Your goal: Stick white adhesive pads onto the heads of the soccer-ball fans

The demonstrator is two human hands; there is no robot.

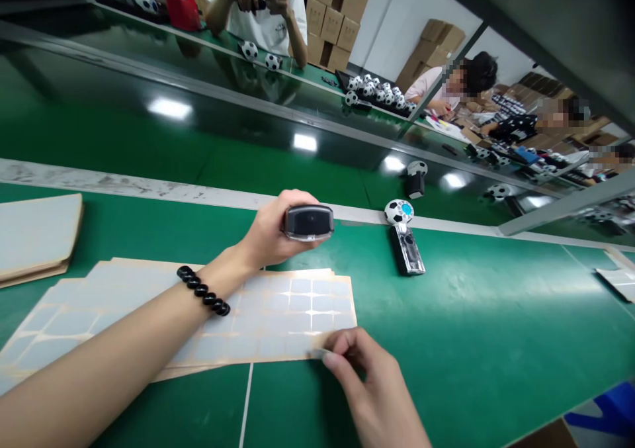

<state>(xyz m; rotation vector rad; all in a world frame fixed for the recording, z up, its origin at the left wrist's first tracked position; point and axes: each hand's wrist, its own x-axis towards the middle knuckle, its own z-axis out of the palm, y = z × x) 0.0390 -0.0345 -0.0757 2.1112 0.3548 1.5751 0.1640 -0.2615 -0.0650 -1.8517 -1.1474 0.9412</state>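
One device (310, 224), long axis seen end-on, is gripped by left fingers (294, 198); right fingers (341, 366) pinch a sticker (319, 353).

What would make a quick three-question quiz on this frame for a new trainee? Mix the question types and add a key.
1. What does the left hand hold?
A) a cardboard box
B) a dark-ended device
C) a red bag

2. True or false: the device with a blue disc on its soccer-ball top lies on the green table, to the right of the label sheets.

3. Where is the right hand, and how is its grip set?

Key:
1. B
2. True
3. At the near right corner of the label sheets, thumb and finger pinched on what looks like a label.
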